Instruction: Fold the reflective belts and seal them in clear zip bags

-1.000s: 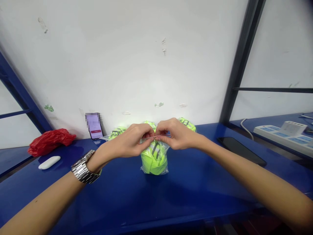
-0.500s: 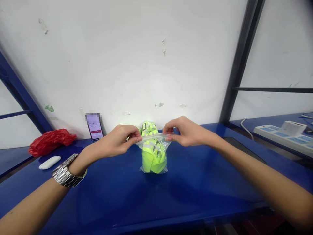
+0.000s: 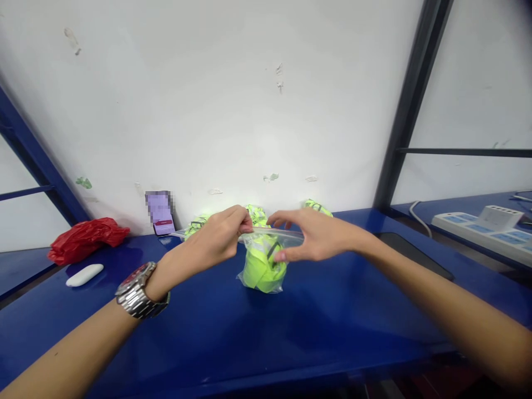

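A person's left hand [image 3: 220, 238] pinches the top edge of a clear plastic zip bag [image 3: 286, 237] at a blue workbench [image 3: 199, 343], its fingertips clamped on the mouth of the bag near the left end. The right hand [image 3: 320, 235] is apart from the left but close by at the other end of the mouth, forefinger above the edge and thumb below it; whether it grips the plastic cannot be told. A folded neon yellow reflective vest [image 3: 261, 270] sits inside the bag, which rests on the bench just below and between the hands. A steel watch [image 3: 139, 291] with a red dial circles the left wrist. Three more bagged yellow bundles [image 3: 197, 226] lie behind, along the foot of a scuffed white wall [image 3: 208, 111]. To the left are a phone [image 3: 160, 213] propped against the wall, its screen pixelated, a crumpled red plastic bag [image 3: 87, 233] and a white oval object [image 3: 84, 275]. To the right, a black phone [image 3: 415, 249] lies on the bench, and a power strip [image 3: 482, 235] sits on a separate blue surface beyond a dark metal upright [image 3: 405, 111]
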